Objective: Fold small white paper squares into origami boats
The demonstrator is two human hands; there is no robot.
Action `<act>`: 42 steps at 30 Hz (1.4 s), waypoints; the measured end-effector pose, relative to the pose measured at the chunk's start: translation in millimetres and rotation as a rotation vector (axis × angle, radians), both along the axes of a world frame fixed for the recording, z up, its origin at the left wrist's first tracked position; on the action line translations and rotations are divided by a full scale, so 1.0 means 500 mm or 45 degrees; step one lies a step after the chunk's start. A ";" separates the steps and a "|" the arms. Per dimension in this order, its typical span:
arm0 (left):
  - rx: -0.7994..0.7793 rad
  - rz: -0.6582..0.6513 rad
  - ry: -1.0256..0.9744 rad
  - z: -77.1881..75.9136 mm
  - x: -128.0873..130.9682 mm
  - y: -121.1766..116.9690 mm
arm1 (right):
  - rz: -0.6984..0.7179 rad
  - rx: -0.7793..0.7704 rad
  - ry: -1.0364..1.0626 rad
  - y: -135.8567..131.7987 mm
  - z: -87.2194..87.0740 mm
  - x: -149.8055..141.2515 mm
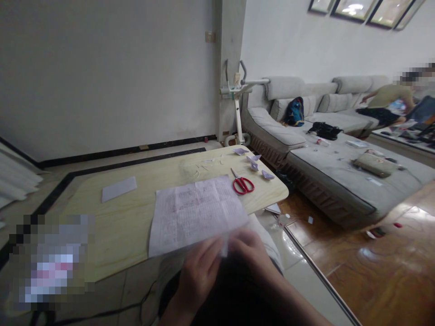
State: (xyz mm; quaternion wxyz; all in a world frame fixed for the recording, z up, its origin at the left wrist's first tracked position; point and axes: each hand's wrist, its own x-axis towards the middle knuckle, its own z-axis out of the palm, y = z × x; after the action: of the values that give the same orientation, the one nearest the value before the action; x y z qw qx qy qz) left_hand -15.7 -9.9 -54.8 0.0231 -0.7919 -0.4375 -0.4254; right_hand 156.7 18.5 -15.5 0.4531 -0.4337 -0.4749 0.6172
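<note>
My left hand [201, 265] and my right hand [249, 246] are close together above my lap, at the table's near edge. Between them is a small piece of white paper [224, 248], blurred, with the fingers of both hands closed on it. Just beyond lies a large creased printed sheet [199, 210] on the pale wooden table [118, 231]. Red-handled scissors [242, 184] rest by its right corner, blades pointing away from me. Several small folded paper shapes [254, 166] stand near the far right corner.
Thin paper strips [204, 167] are scattered at the table's far side. A folded white sheet [118, 189] lies on the left. A blurred-out patch hides the near left corner. To the right are a grey sofa [326, 176] with bags and a seated person [390, 102].
</note>
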 end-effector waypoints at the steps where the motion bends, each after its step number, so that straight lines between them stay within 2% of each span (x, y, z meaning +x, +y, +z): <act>1: -0.002 -0.003 0.013 -0.003 0.000 -0.001 | 0.008 0.005 0.005 0.000 0.001 0.000; 8: -0.048 -0.038 0.037 -0.013 0.003 -0.002 | 0.065 0.061 0.010 -0.001 0.005 -0.004; 17: -0.150 -0.111 0.004 -0.019 0.007 0.000 | 0.044 0.087 -0.017 -0.001 -0.003 -0.006; 23: -0.036 -0.173 -0.027 0.002 0.006 0.003 | 0.008 0.058 -0.033 -0.003 0.000 -0.009; 27: -0.037 -0.231 -0.022 0.009 0.008 0.005 | -0.052 0.033 -0.044 -0.003 0.000 -0.015; 30: -0.113 -0.177 -0.088 0.004 0.010 0.005 | -0.075 0.060 -0.060 -0.004 -0.002 -0.016; 33: -0.279 -0.062 -0.235 0.003 0.011 0.001 | -0.085 0.120 -0.102 -0.004 0.000 -0.011; 36: -0.430 0.003 -0.362 0.015 0.012 -0.004 | -0.123 0.212 -0.183 -0.004 0.005 -0.004; 42: -0.540 0.017 -0.520 0.040 0.020 -0.008 | -0.070 0.447 -0.321 -0.007 0.011 -0.003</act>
State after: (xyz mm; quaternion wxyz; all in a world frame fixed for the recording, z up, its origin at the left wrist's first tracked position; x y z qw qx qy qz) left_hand -5.4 -13.8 -34.8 -0.2287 -0.6740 -0.5176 -0.4750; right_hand 155.2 15.1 -9.8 0.4755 -0.4348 -0.6160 0.4532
